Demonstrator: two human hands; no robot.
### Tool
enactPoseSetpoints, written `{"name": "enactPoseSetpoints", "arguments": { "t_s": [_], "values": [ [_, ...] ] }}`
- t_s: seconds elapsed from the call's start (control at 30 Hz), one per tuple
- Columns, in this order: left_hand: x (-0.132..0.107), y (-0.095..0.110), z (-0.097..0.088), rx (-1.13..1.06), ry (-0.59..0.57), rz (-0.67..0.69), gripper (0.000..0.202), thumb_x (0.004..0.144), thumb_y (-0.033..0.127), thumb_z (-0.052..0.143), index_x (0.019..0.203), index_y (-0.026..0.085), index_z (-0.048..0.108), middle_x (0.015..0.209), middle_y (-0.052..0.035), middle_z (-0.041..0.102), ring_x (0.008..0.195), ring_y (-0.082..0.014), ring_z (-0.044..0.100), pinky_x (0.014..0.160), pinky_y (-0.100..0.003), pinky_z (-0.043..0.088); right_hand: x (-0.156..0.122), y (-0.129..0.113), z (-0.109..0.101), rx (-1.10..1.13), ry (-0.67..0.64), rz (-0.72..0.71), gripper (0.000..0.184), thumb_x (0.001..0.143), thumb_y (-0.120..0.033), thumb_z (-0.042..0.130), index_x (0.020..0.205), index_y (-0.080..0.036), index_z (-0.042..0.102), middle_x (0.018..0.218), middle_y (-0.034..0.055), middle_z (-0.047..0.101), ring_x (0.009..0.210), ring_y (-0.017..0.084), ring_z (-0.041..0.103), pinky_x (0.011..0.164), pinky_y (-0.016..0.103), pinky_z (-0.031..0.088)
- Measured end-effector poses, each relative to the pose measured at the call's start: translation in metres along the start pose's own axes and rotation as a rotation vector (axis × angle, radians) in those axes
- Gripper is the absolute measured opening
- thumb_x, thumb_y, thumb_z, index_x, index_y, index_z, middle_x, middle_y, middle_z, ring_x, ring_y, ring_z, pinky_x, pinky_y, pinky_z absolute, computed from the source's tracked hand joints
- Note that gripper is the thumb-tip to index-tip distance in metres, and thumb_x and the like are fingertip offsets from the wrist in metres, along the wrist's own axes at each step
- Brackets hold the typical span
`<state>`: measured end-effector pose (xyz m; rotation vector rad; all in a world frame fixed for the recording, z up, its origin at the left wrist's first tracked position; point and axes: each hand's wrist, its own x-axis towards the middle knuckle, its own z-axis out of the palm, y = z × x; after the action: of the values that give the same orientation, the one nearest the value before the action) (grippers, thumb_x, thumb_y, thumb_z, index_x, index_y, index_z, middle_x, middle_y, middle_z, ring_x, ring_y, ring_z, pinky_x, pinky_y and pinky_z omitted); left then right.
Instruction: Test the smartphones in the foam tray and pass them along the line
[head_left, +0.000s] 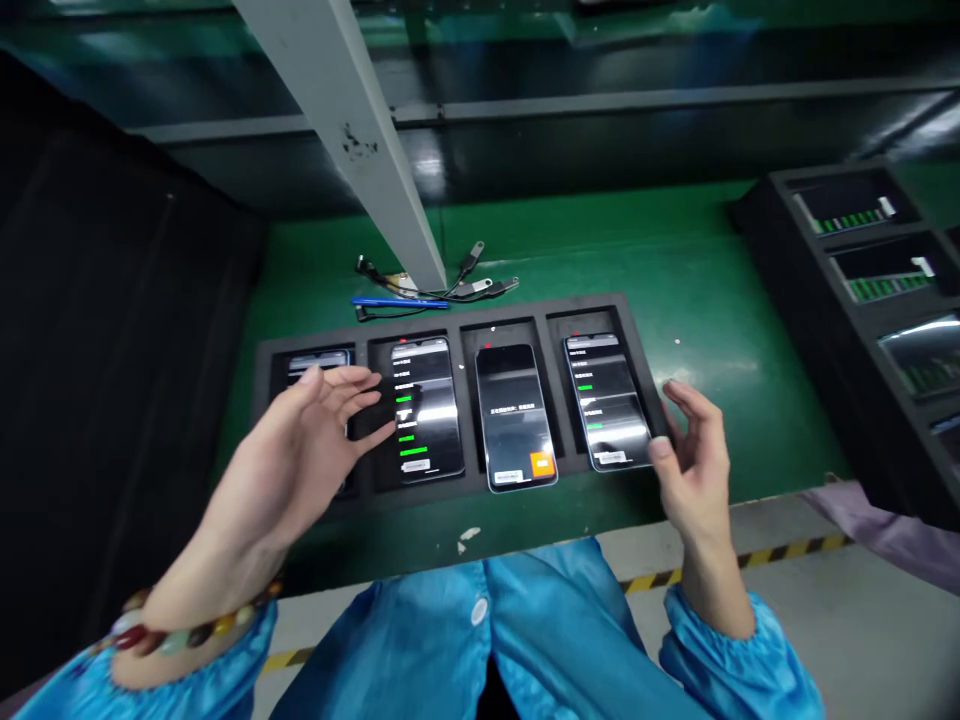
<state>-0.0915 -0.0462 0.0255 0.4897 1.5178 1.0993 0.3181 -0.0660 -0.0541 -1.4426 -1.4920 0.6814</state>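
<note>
Both hands hover open over a black foam tray (465,318) holding four phones: the left hand (300,440) above the leftmost phone (319,362), the right hand (694,455) beside the rightmost phone (607,400).

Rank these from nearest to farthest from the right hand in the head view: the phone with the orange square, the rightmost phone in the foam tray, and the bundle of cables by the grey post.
From the right hand:
1. Rightmost phone, right beside the fingertips at the tray's right end.
2. Phone with the orange square, one slot further left.
3. Bundle of cables, behind the tray at the foot of the grey post.
</note>
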Motion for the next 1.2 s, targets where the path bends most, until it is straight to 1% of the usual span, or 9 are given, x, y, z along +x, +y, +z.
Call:
{"name": "enactPoseSetpoints", "arguments": {
  "t_s": [0.2, 0.4, 0.53, 0.63, 0.77, 0.83, 0.97, 1.1, 1.2],
  "values": [
    [-0.002, -0.008, 0.001, -0.041, 0.092, -0.003, 0.027, 0.098, 0.056, 0.073, 0.106, 0.032, 0.082, 0.123, -0.0079, 0.078, 0.102, -0.0243, 0.070, 0.103, -0.055, 0.066, 0.001, 0.023, 0.018, 0.347, 0.230, 0.044, 0.053, 0.104, -0.068, 0.066, 0.136, -0.026, 0.071, 0.146, 0.0140, 0.065, 0.148, 0.038, 0.060, 0.127, 0.072, 0.046],
    [-0.006, -0.002, 0.008, -0.050, 0.153, -0.108, 0.033, 0.099, 0.049, 0.068, 0.120, 0.028, 0.083, 0.137, -0.0120, 0.077, 0.117, -0.0264, 0.073, 0.096, -0.042, 0.069, 0.003, 0.022, 0.022, 0.477, 0.316, 0.065, 0.047, 0.103, -0.066, 0.068, 0.124, -0.025, 0.076, 0.138, 0.0129, 0.068, 0.142, 0.036, 0.063, 0.124, 0.070, 0.049],
    [-0.013, 0.007, 0.019, -0.029, 0.036, -0.202, 0.039, 0.099, 0.042, 0.071, 0.129, 0.020, 0.082, 0.142, -0.0139, 0.076, 0.132, -0.0279, 0.072, 0.106, -0.035, 0.066, 0.005, 0.023, 0.023, 0.482, 0.318, 0.077, 0.046, 0.107, -0.066, 0.061, 0.124, -0.026, 0.076, 0.137, 0.0115, 0.067, 0.139, 0.032, 0.065, 0.121, 0.062, 0.053],
    [-0.015, 0.008, 0.025, -0.005, -0.108, -0.269, 0.045, 0.098, 0.044, 0.077, 0.133, 0.017, 0.080, 0.139, -0.0145, 0.078, 0.135, -0.0317, 0.072, 0.114, -0.038, 0.063, 0.006, 0.023, 0.023, 0.476, 0.316, 0.092, 0.046, 0.108, -0.066, 0.059, 0.124, -0.026, 0.076, 0.137, 0.0111, 0.067, 0.138, 0.030, 0.065, 0.120, 0.058, 0.055],
    [-0.010, 0.002, 0.033, -0.059, -0.248, -0.372, 0.058, 0.103, 0.050, 0.073, 0.155, 0.025, 0.067, 0.142, -0.0125, 0.078, 0.134, -0.0348, 0.074, 0.119, -0.050, 0.060, 0.006, 0.025, 0.024, 0.472, 0.308, 0.097, 0.047, 0.109, -0.067, 0.057, 0.122, -0.026, 0.076, 0.135, 0.0114, 0.067, 0.138, 0.030, 0.065, 0.118, 0.054, 0.057],
    [-0.008, -0.001, 0.037, -0.067, -0.236, -0.369, 0.062, 0.105, 0.050, 0.069, 0.161, 0.026, 0.061, 0.143, -0.0133, 0.078, 0.132, -0.0350, 0.076, 0.118, -0.052, 0.061, 0.006, 0.027, 0.024, 0.464, 0.306, 0.100, 0.048, 0.109, -0.068, 0.056, 0.122, -0.027, 0.076, 0.135, 0.0112, 0.067, 0.138, 0.030, 0.064, 0.118, 0.054, 0.057],
    [-0.013, -0.007, 0.041, -0.030, -0.082, -0.338, 0.064, 0.105, 0.048, 0.070, 0.164, 0.026, 0.057, 0.148, -0.0131, 0.075, 0.133, -0.0342, 0.076, 0.118, -0.052, 0.061, 0.006, 0.030, 0.024, 0.468, 0.316, 0.104, 0.047, 0.109, -0.067, 0.056, 0.120, -0.026, 0.076, 0.134, 0.0111, 0.068, 0.138, 0.030, 0.065, 0.117, 0.053, 0.057],
    [-0.027, -0.016, 0.030, -0.072, -0.208, -0.388, 0.067, 0.106, 0.053, 0.068, 0.165, 0.026, 0.056, 0.153, -0.0135, 0.072, 0.143, -0.0357, 0.069, 0.126, -0.056, 0.054, 0.006, 0.032, 0.024, 0.468, 0.327, 0.110, 0.050, 0.107, -0.069, 0.059, 0.119, -0.024, 0.076, 0.132, 0.0120, 0.070, 0.136, 0.030, 0.067, 0.116, 0.054, 0.058],
    [-0.036, -0.018, 0.004, 0.036, -0.283, -0.332, 0.069, 0.103, 0.062, 0.070, 0.161, 0.025, 0.062, 0.161, -0.0140, 0.066, 0.152, -0.0378, 0.061, 0.133, -0.058, 0.046, 0.007, 0.034, 0.025, 0.447, 0.351, 0.113, 0.052, 0.107, -0.070, 0.059, 0.116, -0.022, 0.076, 0.129, 0.0129, 0.072, 0.134, 0.030, 0.069, 0.113, 0.052, 0.058]
  ]
}}
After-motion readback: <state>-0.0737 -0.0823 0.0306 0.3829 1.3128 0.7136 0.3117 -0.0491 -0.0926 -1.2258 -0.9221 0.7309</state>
